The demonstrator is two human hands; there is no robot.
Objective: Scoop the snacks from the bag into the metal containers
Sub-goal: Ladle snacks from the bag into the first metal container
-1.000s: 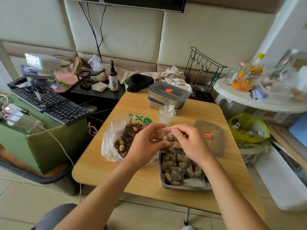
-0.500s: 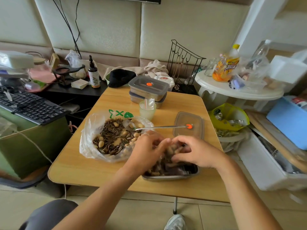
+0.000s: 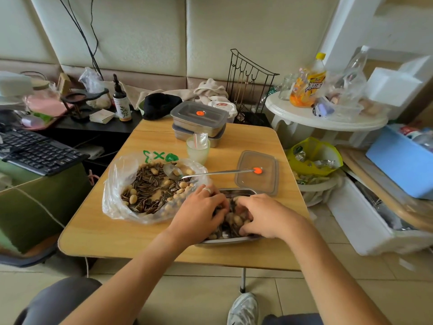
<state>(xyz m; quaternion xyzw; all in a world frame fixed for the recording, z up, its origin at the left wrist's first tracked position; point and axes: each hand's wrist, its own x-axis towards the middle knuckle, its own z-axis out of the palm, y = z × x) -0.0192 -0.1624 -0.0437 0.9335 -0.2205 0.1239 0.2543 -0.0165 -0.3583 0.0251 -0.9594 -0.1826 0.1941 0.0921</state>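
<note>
A clear plastic bag point(image 3: 114, 202) lies open on the wooden table point(image 3: 105, 233), full of sunflower seeds and peanuts point(image 3: 150, 188). A metal spoon point(image 3: 210, 174) rests with its bowl in the bag and its handle reaching onto a clear lid point(image 3: 256, 184). Near the front edge sits an open metal container point(image 3: 234, 242) holding peanuts and seeds. My left hand point(image 3: 199, 214) and my right hand point(image 3: 264, 216) are both down inside it, fingers curled into the snacks and hiding most of them.
Two lidded metal containers point(image 3: 199, 120) are stacked at the table's far side, with a small cup point(image 3: 198, 150) in front. A keyboard point(image 3: 35, 151) sits to the left. At the right are a cluttered white round table point(image 3: 328, 118) and a yellow bag point(image 3: 314, 156).
My hands dropped from above the container down into it and now dig into the snacks. The view shifted, so the spoon in the bag shows.
</note>
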